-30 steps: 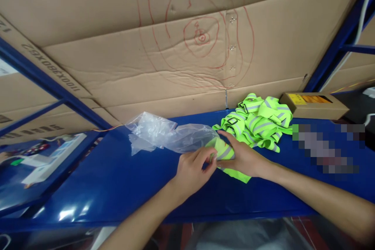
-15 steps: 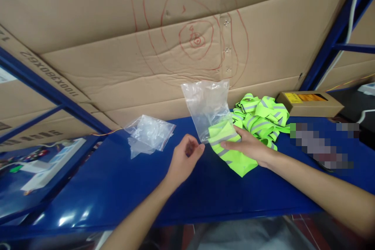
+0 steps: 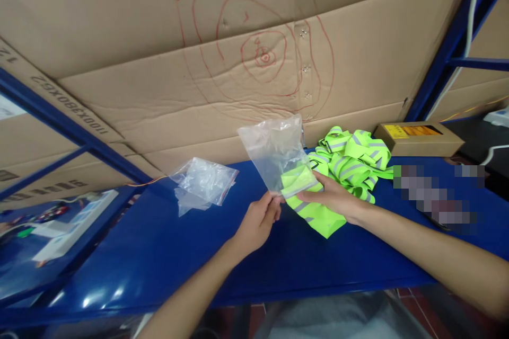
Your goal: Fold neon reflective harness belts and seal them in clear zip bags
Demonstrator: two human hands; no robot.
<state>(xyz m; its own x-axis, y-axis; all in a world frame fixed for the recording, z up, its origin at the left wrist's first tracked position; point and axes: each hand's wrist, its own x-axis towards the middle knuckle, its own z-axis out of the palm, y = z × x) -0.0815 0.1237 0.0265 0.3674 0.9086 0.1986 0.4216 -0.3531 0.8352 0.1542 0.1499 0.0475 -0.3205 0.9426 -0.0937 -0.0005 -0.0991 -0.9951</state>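
Left hand (image 3: 262, 217) pinching clear bag (image 3: 268, 148) at edge; right hand (image 3: 336, 197) gripping green strap (image 3: 324, 221), partly inside bag

On blue tabletop (image 3: 159, 254): clear bags (image 3: 204, 183), green straps (image 3: 353, 161), carton (image 3: 419, 144).

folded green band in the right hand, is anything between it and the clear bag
Nothing visible: the upper end of the green band shows through the clear bag, whose near corner the left hand pinches. The right hand holds the band; the green pile lies beyond.
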